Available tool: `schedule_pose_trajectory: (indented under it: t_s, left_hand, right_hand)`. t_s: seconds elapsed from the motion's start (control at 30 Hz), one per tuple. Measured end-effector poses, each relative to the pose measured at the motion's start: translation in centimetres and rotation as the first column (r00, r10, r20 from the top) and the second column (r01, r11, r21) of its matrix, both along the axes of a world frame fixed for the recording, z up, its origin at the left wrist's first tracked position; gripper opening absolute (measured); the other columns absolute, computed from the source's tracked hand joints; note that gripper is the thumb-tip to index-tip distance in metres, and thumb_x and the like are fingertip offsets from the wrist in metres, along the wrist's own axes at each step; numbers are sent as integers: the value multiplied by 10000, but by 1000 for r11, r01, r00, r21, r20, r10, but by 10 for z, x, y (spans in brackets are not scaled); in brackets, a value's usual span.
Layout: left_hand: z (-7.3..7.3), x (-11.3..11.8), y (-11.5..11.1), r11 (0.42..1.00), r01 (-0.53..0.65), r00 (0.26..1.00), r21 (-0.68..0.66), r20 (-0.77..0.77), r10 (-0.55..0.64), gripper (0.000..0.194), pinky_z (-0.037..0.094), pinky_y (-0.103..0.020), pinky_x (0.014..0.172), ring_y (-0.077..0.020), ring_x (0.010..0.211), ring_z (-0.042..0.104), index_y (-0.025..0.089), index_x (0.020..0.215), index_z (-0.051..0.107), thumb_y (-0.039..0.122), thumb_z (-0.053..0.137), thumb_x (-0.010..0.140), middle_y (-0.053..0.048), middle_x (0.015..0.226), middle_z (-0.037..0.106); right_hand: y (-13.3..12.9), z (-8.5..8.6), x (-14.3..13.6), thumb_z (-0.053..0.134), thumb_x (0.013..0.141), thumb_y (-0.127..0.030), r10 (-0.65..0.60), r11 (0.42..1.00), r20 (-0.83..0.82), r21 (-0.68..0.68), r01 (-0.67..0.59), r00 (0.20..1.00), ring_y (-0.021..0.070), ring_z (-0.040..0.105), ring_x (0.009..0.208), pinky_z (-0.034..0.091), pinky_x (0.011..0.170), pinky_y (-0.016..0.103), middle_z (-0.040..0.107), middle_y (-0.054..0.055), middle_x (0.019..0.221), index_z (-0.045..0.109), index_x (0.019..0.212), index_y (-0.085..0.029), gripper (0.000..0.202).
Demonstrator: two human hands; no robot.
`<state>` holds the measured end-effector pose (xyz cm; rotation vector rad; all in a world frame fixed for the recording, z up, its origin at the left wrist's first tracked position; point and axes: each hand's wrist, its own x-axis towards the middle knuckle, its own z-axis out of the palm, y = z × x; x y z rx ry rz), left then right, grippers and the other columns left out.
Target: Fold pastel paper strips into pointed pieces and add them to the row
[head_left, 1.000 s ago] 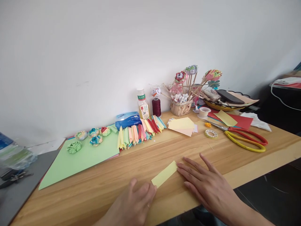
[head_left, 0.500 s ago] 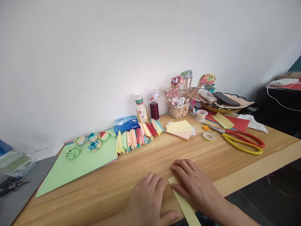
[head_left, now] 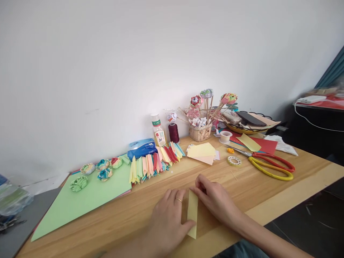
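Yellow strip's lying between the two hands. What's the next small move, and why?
I'd probably press down the far end of the yellow strip with the right hand: its fingers are at the far corner, while the thumb of the left hand lies over the near part, which should steady it.

You have a wooden table with a smooth, faintly shiny grain, matt green paper, glossy blue plastic packaging and scissors with shiny metal blades.
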<state>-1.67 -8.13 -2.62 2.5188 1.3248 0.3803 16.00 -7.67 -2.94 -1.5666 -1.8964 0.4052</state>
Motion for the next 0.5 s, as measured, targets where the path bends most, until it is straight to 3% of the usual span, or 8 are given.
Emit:
schedule_pose_trajectory:
  t_s: [0.13, 0.23, 0.3, 0.37, 0.5]
  left_hand:
    - [1, -1, 1, 965, 77, 996, 250, 17, -83, 441, 507, -418, 781, -277, 974, 554, 154, 1153, 517, 262, 660, 750, -92, 1092, 600]
    - [6, -1, -3, 835, 150, 987, 529, -30, -159, 483, 509, -426, 736, -292, 929, 553, 111, 1198, 504, 279, 649, 768, -130, 1088, 594]
    - [10, -1, -6, 762, 164, 985, 626, -63, -159, 484, 506, -404, 642, -274, 819, 560, 81, 1227, 493, 258, 622, 795, -138, 1000, 609]
    - [16, -2, -6, 765, 169, 984, 621, -58, -170, 470, 495, -380, 580, -250, 742, 548, 66, 1240, 487, 243, 596, 819, -128, 920, 613]
    - [22, -4, -2, 874, 245, 941, 420, 115, -319, 285, 520, -354, 659, -227, 811, 552, 116, 1107, 571, 221, 573, 842, -94, 912, 623]
  right_hand:
    - [-10, 3, -7, 369, 928, -369, -11, 999, -189, 50, 21, 982, 127, 493, 474, 396, 456, 232, 481, -48, 539, 348, 693, -245, 267]
    - [-19, 4, -14, 402, 922, -400, 21, 994, -455, 106, 31, 890, 119, 488, 471, 430, 447, 228, 472, -41, 560, 356, 676, -243, 296]
    - [-24, 5, -18, 420, 918, -402, 67, 988, -547, 151, 19, 834, 123, 527, 529, 459, 467, 231, 545, 0, 667, 367, 673, -238, 300]
    - [-28, 8, -19, 421, 922, -376, 94, 979, -542, 204, 22, 835, 140, 575, 628, 480, 506, 236, 582, 35, 756, 376, 668, -235, 294]
    - [-31, 10, -17, 432, 913, -276, 84, 945, -417, 323, 61, 905, 147, 611, 693, 471, 529, 221, 578, 21, 707, 379, 660, -237, 261]
